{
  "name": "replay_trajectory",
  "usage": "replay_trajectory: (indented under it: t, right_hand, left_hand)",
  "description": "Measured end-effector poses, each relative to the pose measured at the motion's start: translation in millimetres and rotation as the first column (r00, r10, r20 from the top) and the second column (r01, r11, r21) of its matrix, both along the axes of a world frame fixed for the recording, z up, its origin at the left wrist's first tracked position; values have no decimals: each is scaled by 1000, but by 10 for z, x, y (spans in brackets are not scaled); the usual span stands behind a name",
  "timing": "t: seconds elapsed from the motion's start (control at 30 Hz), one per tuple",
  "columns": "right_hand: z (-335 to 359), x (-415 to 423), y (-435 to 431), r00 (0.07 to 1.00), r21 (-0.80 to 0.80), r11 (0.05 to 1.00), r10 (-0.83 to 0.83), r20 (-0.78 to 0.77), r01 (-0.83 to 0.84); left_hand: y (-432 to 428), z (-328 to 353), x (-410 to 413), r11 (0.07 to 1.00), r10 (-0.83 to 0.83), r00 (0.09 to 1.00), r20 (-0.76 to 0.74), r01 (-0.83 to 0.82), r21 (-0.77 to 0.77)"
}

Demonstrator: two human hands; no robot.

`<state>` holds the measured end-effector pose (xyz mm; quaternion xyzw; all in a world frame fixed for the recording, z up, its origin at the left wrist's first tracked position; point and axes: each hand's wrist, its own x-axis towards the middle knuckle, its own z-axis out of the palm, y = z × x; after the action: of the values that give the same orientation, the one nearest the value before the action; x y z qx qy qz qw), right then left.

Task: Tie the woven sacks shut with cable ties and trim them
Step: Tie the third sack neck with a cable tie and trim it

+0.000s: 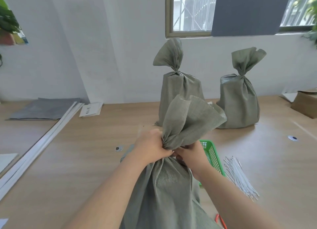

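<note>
A grey-green woven sack point(164, 191) stands in front of me on the wooden table point(77, 160), its mouth gathered into a neck and fanning out above. My left hand point(151, 148) grips the bunched neck from the left. My right hand point(190, 153) pinches at the neck from the right; whether a cable tie is between its fingers is hidden. A bundle of white cable ties point(240, 177) lies on the table to the right. Two tied sacks point(178, 91) point(240, 100) stand upright further back.
A green plastic basket point(212, 156) sits just right of the sack, partly behind my right wrist. Red-orange tool handles point(221, 222) show at the bottom edge. White strips point(42, 146) and grey sheets point(44, 108) lie left; a cardboard box point(305, 103) sits far right.
</note>
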<state>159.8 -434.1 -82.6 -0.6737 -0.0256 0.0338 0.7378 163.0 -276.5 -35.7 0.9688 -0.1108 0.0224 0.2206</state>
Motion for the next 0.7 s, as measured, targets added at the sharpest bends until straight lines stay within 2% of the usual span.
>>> replay_trajectory:
  t: [0.13, 0.3, 0.43, 0.53, 0.6, 0.7]
  right_hand:
    - [-3, -4, -10, 1000, -78, 997, 24, 17, -23]
    - [39, -20, -45, 998, -268, 961, 62, -18, -64]
    - [47, -5, -60, 993, -482, 876, 59, 106, -1]
    - [17, 20, -81, 970, -589, 803, 59, 234, 93]
    - [6, 10, -58, 958, -616, 779, 71, 277, 120]
    - [35, -3, -5, 948, -588, 792, 36, 318, 167]
  left_hand:
    - [57, -82, 19, 995, -12, 999, -38, 9, -102]
    - [109, -154, 84, 978, -30, 997, -69, 15, -207]
    - [120, -193, 99, 964, -40, 990, -133, 4, -264]
    - [107, -95, 47, 955, -70, 968, -243, -6, -298]
    - [112, -62, 45, 956, -69, 954, -292, -21, -294]
    - [110, -43, 68, 964, 2, 950, -311, -85, -253]
